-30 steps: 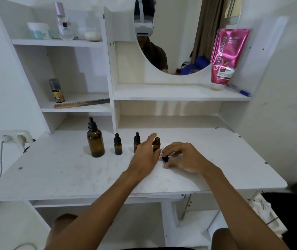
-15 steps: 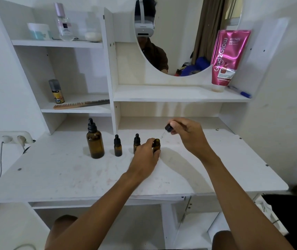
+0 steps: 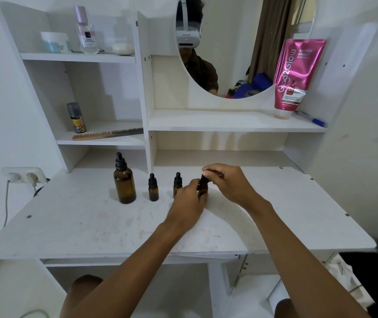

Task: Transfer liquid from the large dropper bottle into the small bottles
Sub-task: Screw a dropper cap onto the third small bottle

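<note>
A large amber dropper bottle [image 3: 124, 182] with a black cap stands on the white desk [image 3: 91, 223] at the left. Two small capped amber bottles [image 3: 153, 188] [image 3: 177, 183] stand to its right. A third small amber bottle [image 3: 202, 188] stands rightmost, and my left hand [image 3: 189, 203] grips its body. My right hand [image 3: 226, 181] pinches that bottle's black dropper cap [image 3: 204, 179], which sits on the bottle's neck. Whether the cap is screwed tight is hidden by my fingers.
The desk's shelf unit rises right behind the bottles, with a divider panel [image 3: 145, 111] between them. A comb [image 3: 107, 134] and spray can [image 3: 76, 117] lie on the left shelf, a pink tube [image 3: 294, 74] and pen [image 3: 312, 119] on the right. A wall socket [image 3: 24, 176] is at the left.
My right hand picked the dropper cap up from the desk, lifted it above the small bottle, then lowered it onto the neck. My left hand kept holding the bottle.
</note>
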